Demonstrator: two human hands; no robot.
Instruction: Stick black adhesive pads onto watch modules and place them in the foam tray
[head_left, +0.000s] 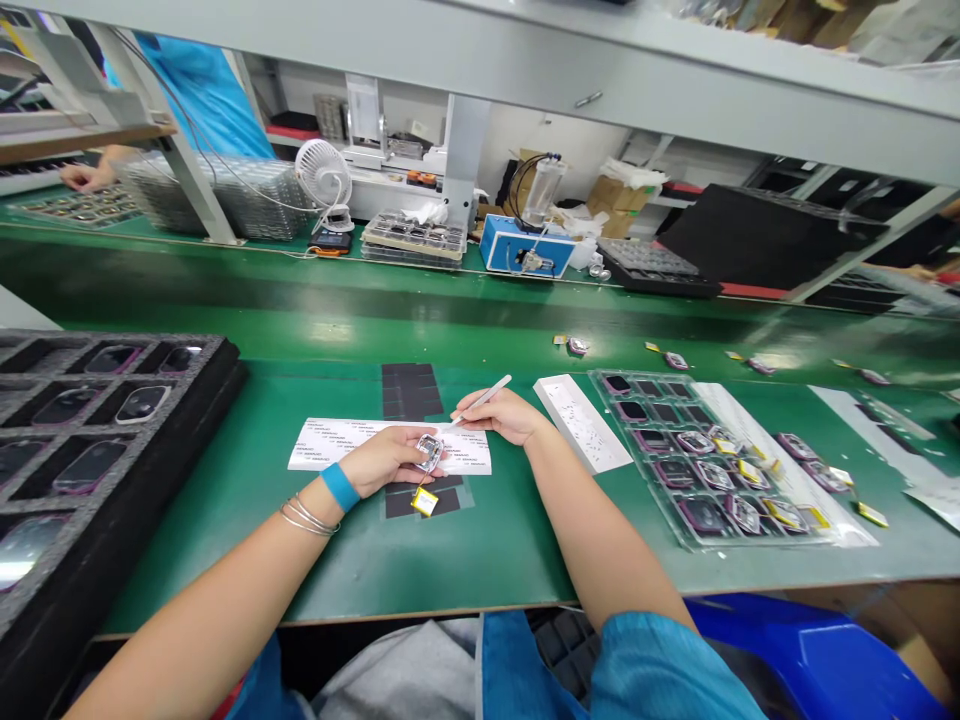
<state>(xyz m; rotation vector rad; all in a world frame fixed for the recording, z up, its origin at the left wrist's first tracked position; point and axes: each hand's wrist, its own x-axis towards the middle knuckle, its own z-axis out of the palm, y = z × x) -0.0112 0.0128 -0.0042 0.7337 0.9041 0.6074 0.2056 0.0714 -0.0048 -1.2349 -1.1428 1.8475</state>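
My left hand [388,459], with a blue wristband and thin bracelets, pinches a small silver square device part [430,451] over a white label strip [330,444] on the green table. A small yellow cell [424,500] dangles just below the part, above a dark sheet [397,501]. My right hand [501,412] holds a white stick-like tool [484,397] like a pen, its tip pointing down toward the part. The two hands are almost touching.
A black foam tray [112,470] of devices fills the left. At the right lie a clear blister tray [697,450] of purple-edged parts and a white strip [583,421]. A conveyor belt [450,320] runs behind; another person's hand [86,176] works far left.
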